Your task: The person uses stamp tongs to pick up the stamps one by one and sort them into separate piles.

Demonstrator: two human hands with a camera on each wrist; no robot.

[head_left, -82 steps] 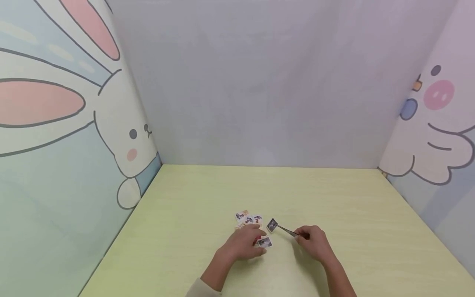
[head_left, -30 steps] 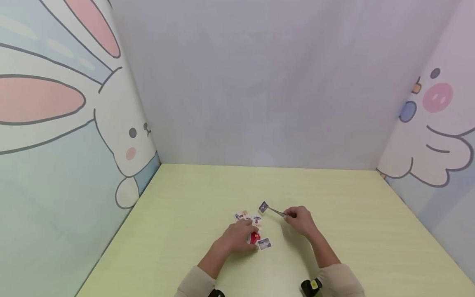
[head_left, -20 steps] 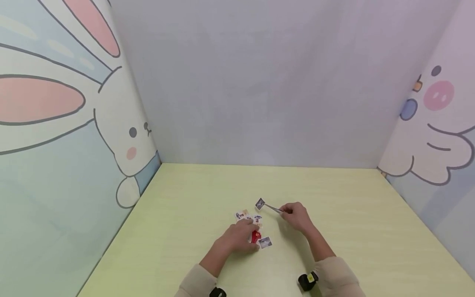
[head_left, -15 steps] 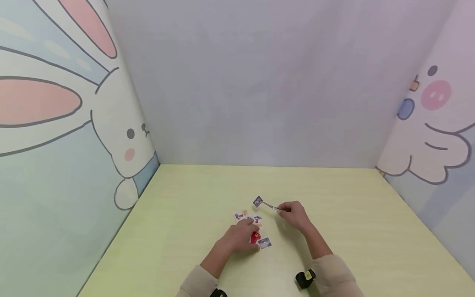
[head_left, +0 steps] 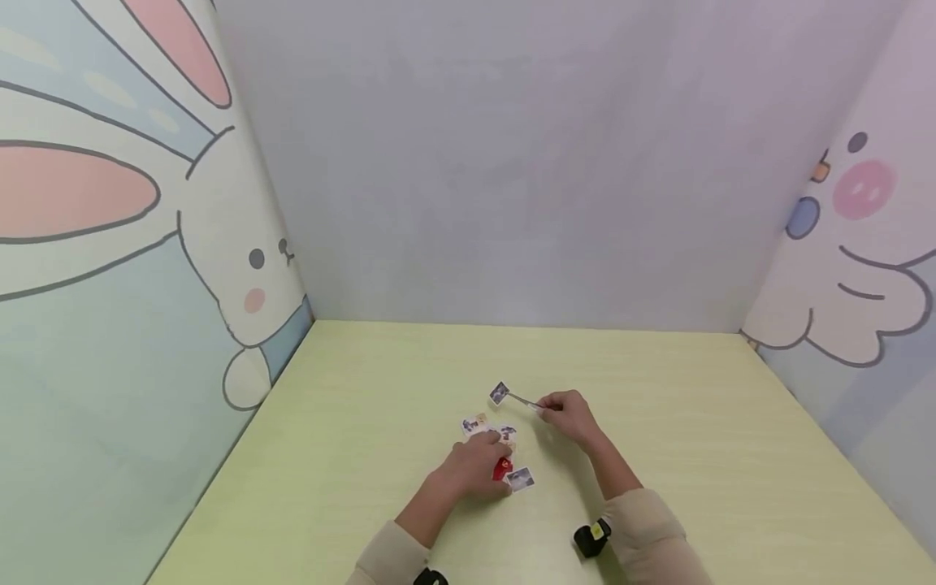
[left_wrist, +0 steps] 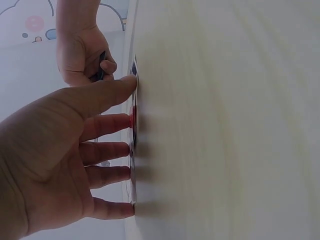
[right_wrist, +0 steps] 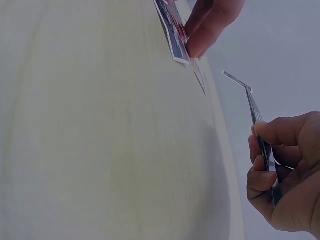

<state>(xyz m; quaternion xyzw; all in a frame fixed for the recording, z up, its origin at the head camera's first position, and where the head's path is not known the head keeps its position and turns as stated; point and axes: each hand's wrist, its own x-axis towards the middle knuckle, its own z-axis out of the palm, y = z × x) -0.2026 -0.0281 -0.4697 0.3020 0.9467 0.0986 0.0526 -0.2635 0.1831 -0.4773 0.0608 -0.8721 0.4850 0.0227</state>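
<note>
My right hand (head_left: pixel 569 416) pinches a pair of metal tweezers (right_wrist: pixel 256 111) pointing left in the head view. A small dark-pictured stamp (head_left: pixel 499 394) with a white border is gripped at the tweezer tips, raised off the table in the right wrist view. My left hand (head_left: pixel 475 467) rests with spread fingers on a cluster of stamps, its fingertips (left_wrist: pixel 125 148) pressing them against the table. From under it show a red stamp (head_left: pixel 502 468), a grey-pictured stamp (head_left: pixel 521 479) by the thumb, and pale stamps (head_left: pixel 475 424) beyond the fingers. The hand hides part of the cluster.
A pale yellow-green table (head_left: pixel 380 382) spreads under both hands. Behind it stands a grey backdrop (head_left: pixel 512 162), with cartoon-printed side panels at left (head_left: pixel 241 284) and right (head_left: pixel 863 276). A black wrist camera (head_left: pixel 591 538) sits at the right sleeve.
My right hand has carried the stamp in the tweezers left and away from me, from beside the cluster to beyond it. The left hand shifted slightly early on, uncovering more of the red stamp.
</note>
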